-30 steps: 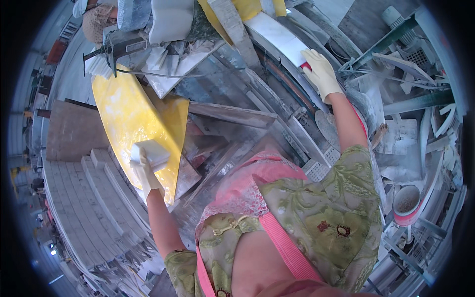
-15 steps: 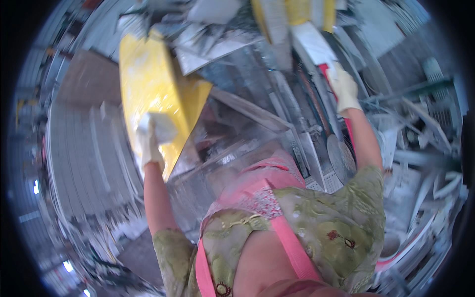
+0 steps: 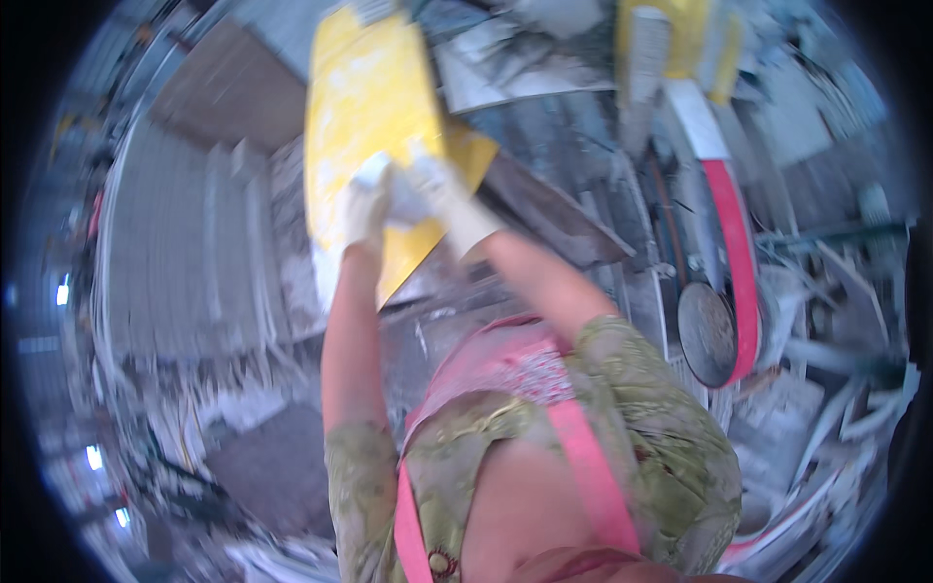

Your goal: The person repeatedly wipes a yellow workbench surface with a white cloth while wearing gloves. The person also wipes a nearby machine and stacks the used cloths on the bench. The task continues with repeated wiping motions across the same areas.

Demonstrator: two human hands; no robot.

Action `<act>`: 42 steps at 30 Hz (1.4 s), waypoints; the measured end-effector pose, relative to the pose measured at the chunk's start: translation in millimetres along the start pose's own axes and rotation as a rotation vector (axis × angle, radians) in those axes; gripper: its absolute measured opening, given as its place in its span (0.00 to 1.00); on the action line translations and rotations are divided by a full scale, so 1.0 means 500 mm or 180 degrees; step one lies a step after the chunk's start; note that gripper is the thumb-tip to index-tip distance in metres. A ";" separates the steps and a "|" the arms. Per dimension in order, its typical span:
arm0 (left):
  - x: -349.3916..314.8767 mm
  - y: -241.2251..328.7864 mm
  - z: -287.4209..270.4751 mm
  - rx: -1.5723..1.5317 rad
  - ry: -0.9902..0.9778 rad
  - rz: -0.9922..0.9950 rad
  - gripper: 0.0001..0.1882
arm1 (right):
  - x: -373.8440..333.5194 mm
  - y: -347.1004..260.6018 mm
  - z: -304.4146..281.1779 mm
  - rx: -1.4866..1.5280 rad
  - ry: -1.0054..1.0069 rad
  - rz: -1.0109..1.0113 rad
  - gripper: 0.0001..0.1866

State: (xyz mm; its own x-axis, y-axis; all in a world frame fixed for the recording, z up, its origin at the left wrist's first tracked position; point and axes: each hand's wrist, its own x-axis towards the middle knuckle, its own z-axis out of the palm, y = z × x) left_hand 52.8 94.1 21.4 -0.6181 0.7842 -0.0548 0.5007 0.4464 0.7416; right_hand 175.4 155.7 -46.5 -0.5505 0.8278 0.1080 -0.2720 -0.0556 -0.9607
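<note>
My left hand [image 3: 363, 206], in a white glove, is closed on a whitish pad or bundle of cloth [image 3: 404, 202] whose kind I cannot make out. It is over a long yellow sheet-covered piece [image 3: 374, 92] with a shiny, white-smeared surface. Close beside it, my right hand [image 3: 439, 192], gloved too, reaches across to the pad's right side. Motion smears its fingers, so I cannot tell whether it grips the pad or only touches it. Off to the right lies a long strip [image 3: 731, 228], pink-red along most of its length and white at its far end, away from both hands.
Thin grey sheets [image 3: 160, 243] are stacked at the left, with a brown board [image 3: 228, 87] behind. A round grey disc [image 3: 708, 330] sits beside the pink strip. Scraps and long offcuts [image 3: 807, 389] crowd the right. Another yellow piece [image 3: 685, 39] stands at the far right.
My right hand has left the pink-and-white strip and swung left to the pad by my left hand. My view has shifted, moving the yellow piece rightward in the picture.
</note>
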 end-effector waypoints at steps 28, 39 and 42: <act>0.006 -0.055 0.046 0.0167 0.0808 -0.0397 0.54 | 0.068 -0.203 -1.001 -0.5289 0.2397 0.0401 0.34; 0.008 -0.059 0.049 0.0245 0.0803 -0.0358 0.56 | 0.057 -0.171 -1.021 -0.5636 0.2199 -0.0085 0.35; 0.011 -0.056 0.051 0.0178 0.0823 -0.0423 0.56 | 0.020 -0.186 -1.014 -0.5519 0.1910 0.0035 0.34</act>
State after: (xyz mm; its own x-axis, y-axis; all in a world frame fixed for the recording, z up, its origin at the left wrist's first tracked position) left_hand 50.7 96.6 -16.8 -0.8107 0.5847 0.0285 0.4332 0.5665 0.7010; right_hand 595.4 452.1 -85.6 -0.1170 0.9177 0.3796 0.9701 0.1875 -0.1543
